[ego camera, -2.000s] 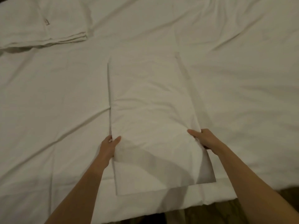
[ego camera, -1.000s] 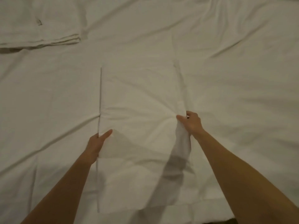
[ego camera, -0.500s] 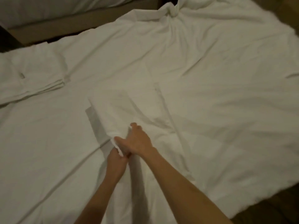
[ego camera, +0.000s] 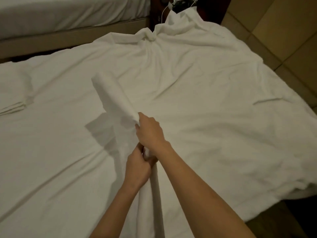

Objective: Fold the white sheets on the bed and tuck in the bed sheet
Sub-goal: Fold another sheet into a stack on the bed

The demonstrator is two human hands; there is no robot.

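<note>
Sheet (ego camera: 113, 98): white, folded into a long narrow strip, lifted off the bed and slanting up and away to the left; its lower length hangs down between the forearms toward the near edge. Casts a grey shadow on the bed sheet just left of the hands.

Right hand (ego camera: 150, 131): fingers curled round the strip at mid-length, knuckles up, gripping it.

Left hand (ego camera: 137, 166): just below and touching the right, fingers and thumb closed round the same strip.

Bed sheet (ego camera: 205, 100): white, spread loose over the bed, creased, bunched into a knot-like gather at the far edge, right border draped over the side.

Folded stack (ego camera: 13, 93): white, flat on the bed at far left, well apart from the hands.

Second bed (ego camera: 68, 12): upper left, white cover.

Floor (ego camera: 283, 31): tiled, right side.
</note>
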